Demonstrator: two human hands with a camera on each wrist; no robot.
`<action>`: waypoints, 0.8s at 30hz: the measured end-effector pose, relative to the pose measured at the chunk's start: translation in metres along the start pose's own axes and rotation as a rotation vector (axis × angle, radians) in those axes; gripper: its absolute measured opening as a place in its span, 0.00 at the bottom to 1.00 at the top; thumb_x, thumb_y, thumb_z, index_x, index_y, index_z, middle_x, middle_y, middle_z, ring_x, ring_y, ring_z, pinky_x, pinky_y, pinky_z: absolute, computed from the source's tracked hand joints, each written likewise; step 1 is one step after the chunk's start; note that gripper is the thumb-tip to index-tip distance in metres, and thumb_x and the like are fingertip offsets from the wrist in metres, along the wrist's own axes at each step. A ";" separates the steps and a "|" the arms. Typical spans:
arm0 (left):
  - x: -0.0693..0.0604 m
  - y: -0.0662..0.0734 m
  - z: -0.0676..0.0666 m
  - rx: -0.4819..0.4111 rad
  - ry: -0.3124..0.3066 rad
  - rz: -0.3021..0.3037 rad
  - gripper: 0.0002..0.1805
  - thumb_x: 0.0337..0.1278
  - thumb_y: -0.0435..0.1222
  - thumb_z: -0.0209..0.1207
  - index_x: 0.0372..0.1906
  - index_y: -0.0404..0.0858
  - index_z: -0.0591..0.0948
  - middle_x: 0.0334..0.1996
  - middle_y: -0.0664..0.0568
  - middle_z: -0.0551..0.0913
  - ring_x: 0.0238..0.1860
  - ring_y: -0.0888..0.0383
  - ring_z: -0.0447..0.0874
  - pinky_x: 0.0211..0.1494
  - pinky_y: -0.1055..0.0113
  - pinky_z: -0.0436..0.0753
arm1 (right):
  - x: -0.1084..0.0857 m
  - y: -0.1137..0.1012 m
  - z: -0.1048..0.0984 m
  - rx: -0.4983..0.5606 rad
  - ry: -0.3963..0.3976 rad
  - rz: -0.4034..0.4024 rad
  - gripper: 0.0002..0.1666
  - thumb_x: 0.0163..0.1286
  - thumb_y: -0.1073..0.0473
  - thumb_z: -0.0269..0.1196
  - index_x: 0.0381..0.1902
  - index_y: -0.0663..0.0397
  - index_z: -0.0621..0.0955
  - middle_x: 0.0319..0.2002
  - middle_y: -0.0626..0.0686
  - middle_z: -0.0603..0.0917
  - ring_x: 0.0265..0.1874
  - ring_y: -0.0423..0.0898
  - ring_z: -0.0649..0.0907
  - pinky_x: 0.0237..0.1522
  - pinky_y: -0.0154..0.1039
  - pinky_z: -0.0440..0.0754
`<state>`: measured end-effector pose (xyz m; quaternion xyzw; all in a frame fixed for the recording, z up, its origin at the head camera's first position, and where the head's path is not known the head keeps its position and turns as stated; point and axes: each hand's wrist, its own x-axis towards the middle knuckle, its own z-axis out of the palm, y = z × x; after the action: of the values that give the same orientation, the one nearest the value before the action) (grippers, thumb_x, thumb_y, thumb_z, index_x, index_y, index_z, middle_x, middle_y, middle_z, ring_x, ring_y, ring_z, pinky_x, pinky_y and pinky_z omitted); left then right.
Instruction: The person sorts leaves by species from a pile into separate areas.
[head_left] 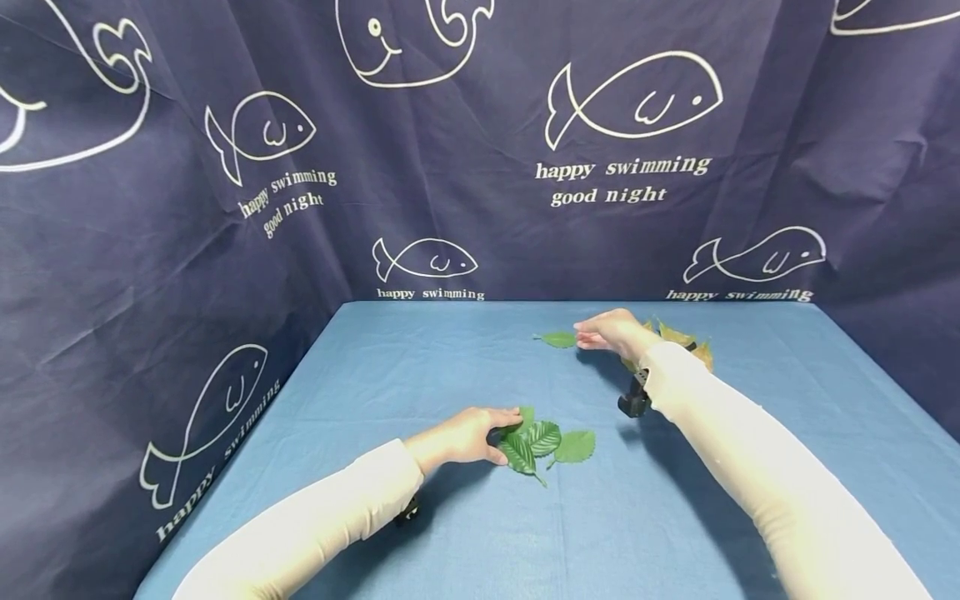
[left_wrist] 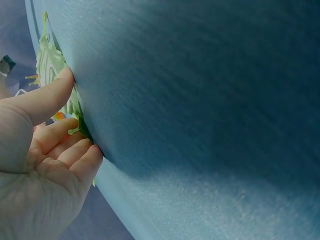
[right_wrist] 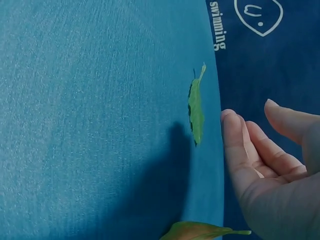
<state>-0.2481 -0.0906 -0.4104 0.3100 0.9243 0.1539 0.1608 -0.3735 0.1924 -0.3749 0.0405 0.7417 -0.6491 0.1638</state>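
My left hand [head_left: 467, 435] rests on the table at a small group of green leaves [head_left: 543, 438]. Its thumb and fingers are spread apart at the near edge of the group and touch the leaves, as the left wrist view also shows with the leaves [left_wrist: 50, 62] beyond the thumb. Farther back, my right hand [head_left: 611, 331] hovers beside a single green leaf [head_left: 558, 339]. That leaf [right_wrist: 196, 112] lies apart from the fingers in the right wrist view, and the right hand [right_wrist: 270, 170] holds nothing. Yellowish leaves [head_left: 675, 335] lie partly hidden behind the right wrist.
A blue cloth [head_left: 420, 358] covers the table. Dark blue curtains [head_left: 510, 233] with white fish drawings stand along its back and sides. At the bottom of the right wrist view lies a brownish-green leaf [right_wrist: 195, 231]. Each wrist carries a small black camera [head_left: 634, 400].
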 end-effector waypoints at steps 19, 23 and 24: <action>0.001 0.000 0.000 -0.008 0.003 -0.005 0.39 0.53 0.39 0.68 0.71 0.45 0.68 0.73 0.57 0.63 0.74 0.53 0.59 0.75 0.55 0.61 | -0.018 0.000 0.001 -0.214 -0.109 -0.046 0.27 0.71 0.61 0.59 0.63 0.74 0.71 0.44 0.55 0.88 0.43 0.45 0.87 0.62 0.48 0.76; 0.001 0.000 0.000 -0.006 0.009 0.001 0.39 0.52 0.39 0.69 0.71 0.45 0.69 0.73 0.56 0.64 0.74 0.52 0.60 0.75 0.55 0.62 | -0.018 0.002 -0.001 -0.221 -0.126 -0.053 0.28 0.71 0.60 0.59 0.62 0.73 0.72 0.44 0.55 0.88 0.41 0.44 0.87 0.62 0.48 0.77; 0.001 -0.001 0.000 -0.007 0.009 0.003 0.38 0.52 0.39 0.69 0.71 0.44 0.69 0.73 0.56 0.64 0.74 0.52 0.60 0.75 0.55 0.62 | -0.019 0.002 -0.001 -0.229 -0.132 -0.056 0.28 0.71 0.60 0.60 0.62 0.73 0.72 0.44 0.55 0.88 0.41 0.44 0.87 0.62 0.49 0.76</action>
<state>-0.2493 -0.0903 -0.4110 0.3102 0.9240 0.1588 0.1573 -0.3553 0.1963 -0.3708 -0.0419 0.7994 -0.5658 0.1976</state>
